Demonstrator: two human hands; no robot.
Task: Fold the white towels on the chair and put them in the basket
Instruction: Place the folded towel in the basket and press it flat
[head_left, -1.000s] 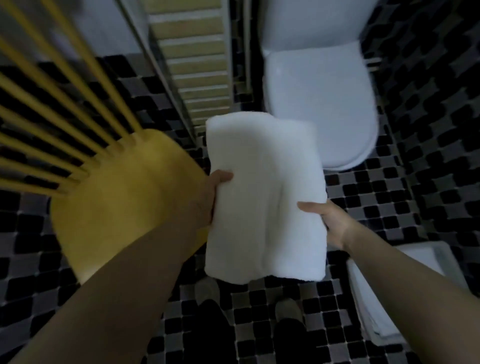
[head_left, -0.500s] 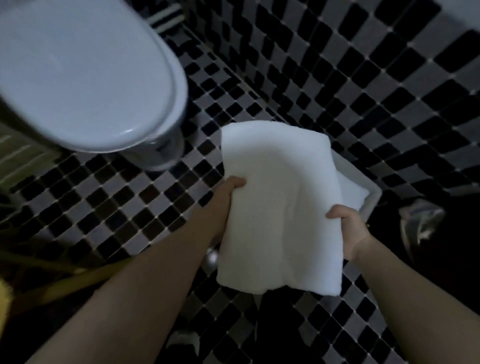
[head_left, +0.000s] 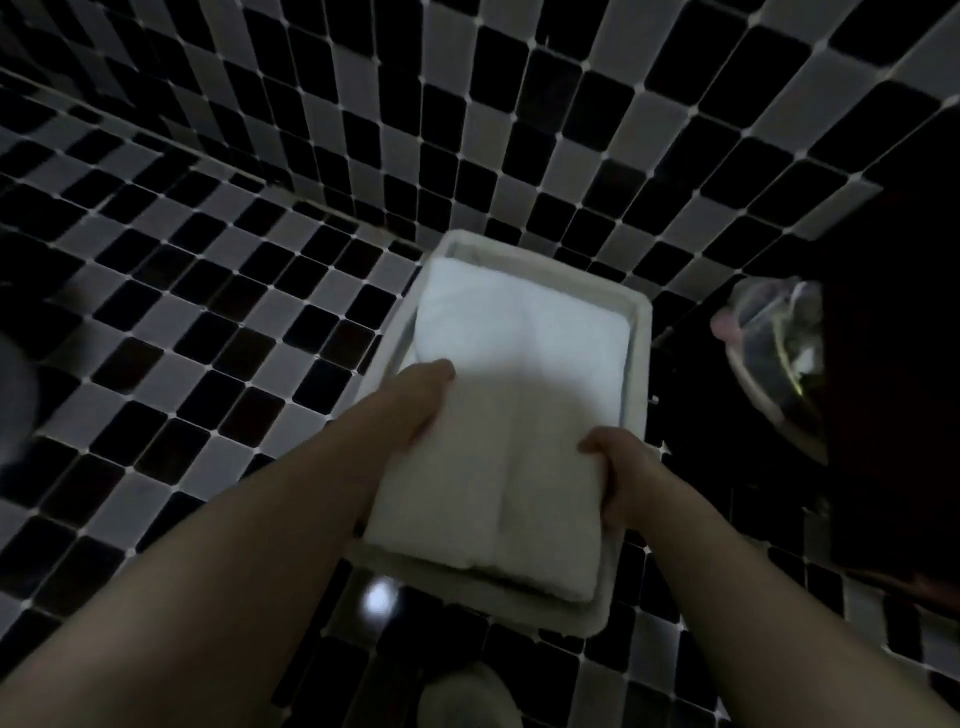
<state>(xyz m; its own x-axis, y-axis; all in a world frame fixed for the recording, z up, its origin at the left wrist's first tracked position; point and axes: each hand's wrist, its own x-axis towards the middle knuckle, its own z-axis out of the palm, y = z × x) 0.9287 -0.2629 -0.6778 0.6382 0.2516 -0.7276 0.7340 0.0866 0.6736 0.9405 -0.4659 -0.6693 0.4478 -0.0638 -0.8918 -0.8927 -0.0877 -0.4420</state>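
**Folded towel held over the basket**

The folded white terry towel (head_left: 514, 441) sits between both hands directly above the shallow pale rectangular basket (head_left: 641, 332), which stands on the black-and-white checkered tile floor (head_left: 197, 322) close to where the floor meets the tiled wall. Whether the towel's underside already touches what lies in the basket cannot be told; a layer of white cloth seems to lie beneath it at the near edge.

The left hand (head_left: 421, 400) pinches the towel's left edge, thumb on top and fingers hidden underneath. The right hand (head_left: 615, 462) is curled closed on the right edge in the same way.

The towel looks soft, thick and light. It would likely sag or spring open if held by one side only, so gripping both long edges across the fold seems the sound choice. It is not fragile or slippery.

To the right of the basket, near the wall, lies a crumpled clear plastic bag (head_left: 774, 358), well clear of the way down. Nothing stands between towel and basket.
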